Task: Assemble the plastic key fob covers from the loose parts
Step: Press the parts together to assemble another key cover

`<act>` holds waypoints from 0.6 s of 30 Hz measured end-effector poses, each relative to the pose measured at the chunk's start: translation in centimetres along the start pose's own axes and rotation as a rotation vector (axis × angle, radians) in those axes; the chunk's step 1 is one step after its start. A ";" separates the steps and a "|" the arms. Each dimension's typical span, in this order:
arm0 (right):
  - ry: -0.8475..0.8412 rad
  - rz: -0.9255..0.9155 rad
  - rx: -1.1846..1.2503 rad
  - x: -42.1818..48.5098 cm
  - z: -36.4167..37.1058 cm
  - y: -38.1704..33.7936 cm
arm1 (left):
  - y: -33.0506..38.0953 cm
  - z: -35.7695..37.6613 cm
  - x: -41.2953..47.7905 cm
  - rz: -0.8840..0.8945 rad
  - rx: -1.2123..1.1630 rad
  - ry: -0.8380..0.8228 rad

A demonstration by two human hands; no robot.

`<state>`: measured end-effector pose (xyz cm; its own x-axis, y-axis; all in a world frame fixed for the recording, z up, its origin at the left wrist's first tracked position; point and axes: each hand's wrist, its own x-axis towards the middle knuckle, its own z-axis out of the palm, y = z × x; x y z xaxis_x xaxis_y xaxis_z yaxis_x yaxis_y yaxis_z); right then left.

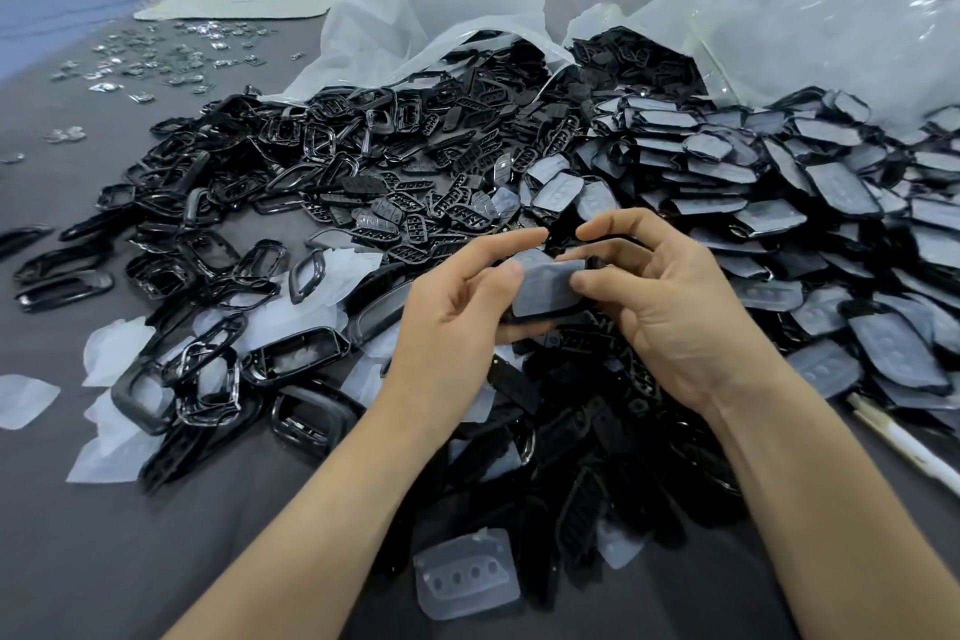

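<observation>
While thumbs press its top | L hand (pixel 457 312) + R hand (pixel 675 312) pinch fob cover (pixel 545 288) betw them | maybe half-assembled

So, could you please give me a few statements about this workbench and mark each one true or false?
1. The left hand and right hand grip one cover between them. True.
2. The stack of pale-faced covers lies on the person's left. False: it lies on the right, and the loose black frames lie on the left.
3. A translucent pad with a row of four holes lies between the forearms. True.
4. The plastic bags at the back are tied shut. False: they gape open, with parts spilling out.
</observation>
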<state>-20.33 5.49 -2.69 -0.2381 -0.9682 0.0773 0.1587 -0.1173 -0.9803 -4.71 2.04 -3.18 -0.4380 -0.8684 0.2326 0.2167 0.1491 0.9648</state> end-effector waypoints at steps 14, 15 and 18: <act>-0.044 0.103 0.046 -0.2 0.2 -0.6 | -1.2 -0.1 0.1 0.062 0.149 0.033; -0.049 0.109 0.047 -0.2 0.2 -0.7 | -1.2 0.0 0.1 0.059 0.146 0.029; -0.053 0.126 0.051 -0.3 0.0 -0.8 | -1.3 0.1 0.2 0.053 0.150 0.008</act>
<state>-20.40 5.86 -1.95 -0.1625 -0.9861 -0.0348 0.2333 -0.0041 -0.9724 -5.21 1.72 -4.33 -0.4227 -0.8610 0.2830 0.1066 0.2628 0.9589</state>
